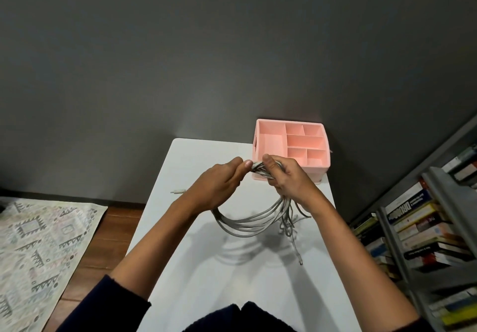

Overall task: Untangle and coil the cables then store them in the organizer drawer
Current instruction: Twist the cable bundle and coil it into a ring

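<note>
Left hand (pixel 219 180) and right hand (pixel 290 179) pinch loosely looped grey cable (pixel 247 224).

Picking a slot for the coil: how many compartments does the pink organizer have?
6: one tall compartment on the left, two small far ones, one wide middle one, two small near ones. The right hand overlaps the near-left corner.

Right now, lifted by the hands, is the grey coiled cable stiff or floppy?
Probably floppy: the grey coiled cable sags below the left hand and right hand. Loose ends dangle, so it may uncoil if released.
</note>
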